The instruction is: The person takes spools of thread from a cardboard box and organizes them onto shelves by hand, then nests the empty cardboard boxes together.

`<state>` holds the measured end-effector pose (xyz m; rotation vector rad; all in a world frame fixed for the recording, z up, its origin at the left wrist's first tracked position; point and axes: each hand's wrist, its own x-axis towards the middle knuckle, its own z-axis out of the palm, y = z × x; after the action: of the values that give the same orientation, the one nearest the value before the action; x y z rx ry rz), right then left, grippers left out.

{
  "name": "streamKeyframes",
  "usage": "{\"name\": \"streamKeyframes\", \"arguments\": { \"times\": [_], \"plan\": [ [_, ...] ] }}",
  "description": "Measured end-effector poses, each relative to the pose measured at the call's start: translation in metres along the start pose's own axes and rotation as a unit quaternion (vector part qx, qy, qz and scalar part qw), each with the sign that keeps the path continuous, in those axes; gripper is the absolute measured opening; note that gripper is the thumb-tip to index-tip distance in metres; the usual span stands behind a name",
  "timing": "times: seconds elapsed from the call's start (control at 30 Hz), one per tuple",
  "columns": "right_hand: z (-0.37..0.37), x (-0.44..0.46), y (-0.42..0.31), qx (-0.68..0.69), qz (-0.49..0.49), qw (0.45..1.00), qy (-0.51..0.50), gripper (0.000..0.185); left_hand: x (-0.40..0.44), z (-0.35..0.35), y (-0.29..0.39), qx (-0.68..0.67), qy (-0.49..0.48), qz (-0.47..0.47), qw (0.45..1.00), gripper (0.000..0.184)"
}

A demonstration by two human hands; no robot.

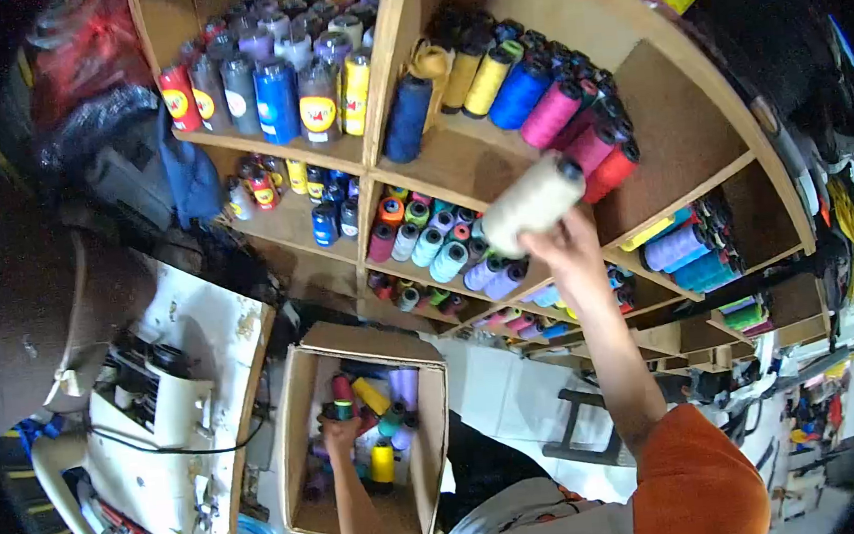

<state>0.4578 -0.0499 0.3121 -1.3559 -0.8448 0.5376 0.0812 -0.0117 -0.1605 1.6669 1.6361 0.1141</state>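
My right hand is closed around the lower end of a large cream thread cone, held tilted in front of the shelf and slightly blurred. Down in an open cardboard box, my left hand is closed on a small thread spool with green and dark bands. Around it in the box lie a yellow spool, a mustard spool and lilac spools. Behind the cream cone, a row of coloured cones stands in the upper compartment, with a red cone nearest to it.
A wooden shelf with compartments holds many thread cones, including a blue cone at upper left. Left of the box stands a white sewing machine on a worn table. A dark stool is on the floor at right.
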Motion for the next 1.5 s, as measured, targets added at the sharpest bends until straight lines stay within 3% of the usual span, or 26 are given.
{"name": "streamKeyframes", "arguments": {
  "times": [0.1,0.17,0.23,0.33,0.37,0.43,0.5,0.6,0.73,0.8,0.87,0.93,0.97,1.03,1.17,1.23,1.3,1.37,1.43,1.5],
  "plan": [
    [0.001,0.058,-0.003,-0.081,-0.058,0.994,0.046,0.055,-0.024,-0.033,0.033,-0.179,-0.078,-0.041,0.980,0.083],
    [-0.003,0.103,0.022,-0.208,-0.110,0.966,0.104,0.055,-0.055,-0.049,0.056,-0.300,-0.052,-0.008,0.953,0.075],
    [0.013,0.125,0.015,-0.347,-0.124,0.921,0.123,0.055,-0.096,-0.089,0.109,-0.233,-0.018,0.003,0.972,0.072],
    [0.034,0.142,0.015,-0.359,-0.118,0.916,0.138,0.051,-0.121,-0.099,0.122,-0.350,-0.057,-0.019,0.935,0.069],
    [0.042,0.140,0.008,-0.361,-0.089,0.916,0.151,0.052,-0.139,-0.119,0.144,-0.328,-0.059,-0.043,0.942,0.069],
    [0.040,0.149,0.030,-0.332,-0.159,0.919,0.139,0.054,-0.149,-0.122,0.153,-0.316,-0.039,-0.019,0.948,0.067],
    [0.037,0.151,0.044,-0.329,-0.159,0.920,0.143,0.054,-0.163,-0.129,0.167,-0.364,-0.052,-0.044,0.929,0.059],
    [0.030,0.156,0.060,-0.316,-0.161,0.923,0.147,0.056,-0.157,-0.121,0.162,-0.428,-0.115,0.007,0.896,0.054],
    [0.029,0.145,0.063,-0.343,-0.260,0.875,0.222,0.059,-0.182,-0.154,0.225,-0.606,-0.183,0.065,0.772,0.040],
    [0.028,0.109,0.038,-0.342,-0.173,0.911,0.150,0.061,-0.187,-0.171,0.255,-0.653,-0.212,0.082,0.723,0.043],
    [0.025,0.049,0.013,-0.298,-0.069,0.952,-0.028,0.061,-0.186,-0.178,0.278,-0.708,-0.220,0.079,0.667,0.049],
    [0.025,-0.018,0.022,-0.185,-0.005,0.949,-0.257,0.058,-0.181,-0.182,0.303,-0.746,-0.221,0.109,0.619,0.049],
    [0.025,-0.048,0.030,-0.143,0.024,0.939,-0.311,0.057,-0.182,-0.187,0.318,-0.763,-0.221,0.116,0.596,0.048],
    [0.024,-0.084,-0.005,-0.241,0.044,0.909,-0.337,0.051,-0.186,-0.194,0.343,-0.747,-0.232,0.147,0.606,0.047],
    [0.005,-0.095,0.013,-0.160,0.061,0.950,-0.260,0.051,-0.194,-0.198,0.371,-0.710,-0.280,0.179,0.621,0.047],
    [-0.009,-0.089,-0.007,-0.159,0.084,0.969,-0.168,0.050,-0.187,-0.189,0.368,-0.699,-0.295,0.195,0.621,0.056],
    [-0.027,-0.070,-0.023,-0.142,0.048,0.984,-0.099,0.050,-0.186,-0.186,0.373,-0.704,-0.299,0.226,0.603,0.061],
    [-0.034,-0.048,-0.049,-0.131,-0.004,0.991,0.014,0.047,-0.187,-0.189,0.373,-0.692,-0.301,0.215,0.619,0.067],
    [-0.042,-0.011,-0.070,-0.282,-0.100,0.952,0.061,0.046,-0.190,-0.186,0.365,-0.696,-0.291,0.187,0.629,0.069],
    [-0.045,0.036,-0.076,-0.301,-0.142,0.942,0.042,0.045,-0.181,-0.174,0.350,-0.706,-0.305,0.189,0.611,0.072]
  ]
}}
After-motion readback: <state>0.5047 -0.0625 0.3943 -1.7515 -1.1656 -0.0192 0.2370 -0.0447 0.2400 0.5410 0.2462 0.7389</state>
